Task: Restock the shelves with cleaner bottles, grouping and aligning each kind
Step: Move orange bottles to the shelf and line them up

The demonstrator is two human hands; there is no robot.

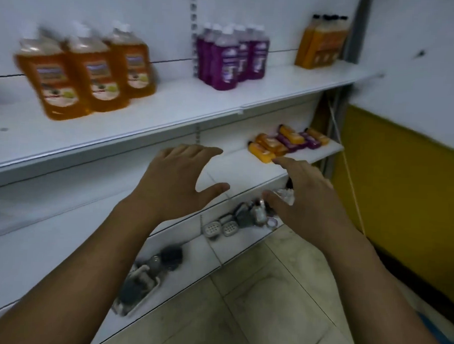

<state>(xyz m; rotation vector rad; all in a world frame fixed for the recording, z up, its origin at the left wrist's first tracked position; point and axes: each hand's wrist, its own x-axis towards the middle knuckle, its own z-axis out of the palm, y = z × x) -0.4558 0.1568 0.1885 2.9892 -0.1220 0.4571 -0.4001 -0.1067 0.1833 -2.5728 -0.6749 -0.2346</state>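
Both hands are out in front of the shelving, palms down, holding nothing. The left hand (176,181) has its fingers spread loosely, thumb swung well away from the rest, and it hovers before the edge of the middle shelf (236,169) without touching anything. The right hand (305,201) is likewise open, fingers apart and slightly curled, its forefinger reaching toward the bottles lying on that shelf — whether the tip touches one, I cannot tell.

On the top shelf (197,113) three big orange bottles (84,69) stand side by side at the left, blurred. Near the middle stands a tight cluster of purple bottles (231,57), and at the far right end a group of dark-capped orange bottles (322,43) sits against the upright.

The lying bottles (287,143) — orange and purple mixed — rest on their sides at the right end of the middle shelf, touching one another.

Lower shelves hold grey odds and ends: two soap dishes (219,228) side by side and a tray of dark scrubbers (143,282). The floor (280,304) is pale tile, and the side wall (401,195) is yellow below, white above.
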